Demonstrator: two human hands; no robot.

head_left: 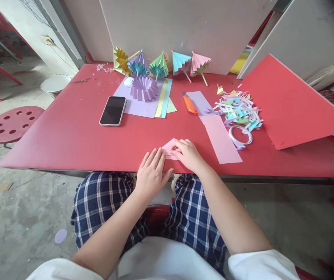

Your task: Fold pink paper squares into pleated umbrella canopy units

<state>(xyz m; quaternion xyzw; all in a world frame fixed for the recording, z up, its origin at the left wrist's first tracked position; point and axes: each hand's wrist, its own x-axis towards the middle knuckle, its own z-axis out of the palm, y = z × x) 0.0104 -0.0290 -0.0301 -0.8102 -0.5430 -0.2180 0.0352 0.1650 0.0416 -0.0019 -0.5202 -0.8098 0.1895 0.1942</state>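
A small folded piece of pink paper lies on the red table near its front edge. My left hand rests flat with its fingers stretched out, the fingertips at the paper's left side. From the right, my right hand bends its fingers down onto the paper, partly covering it; the thumb and fingertips are close together on it. To the right lies a strip of pink paper, overlapping a purple strip. An orange utility knife lies by the purple strip.
Several folded paper umbrellas stand along the back, behind a purple pleated ring and coloured sheets. A phone lies left. Paper scraps, a tape roll and a tilted red board occupy the right.
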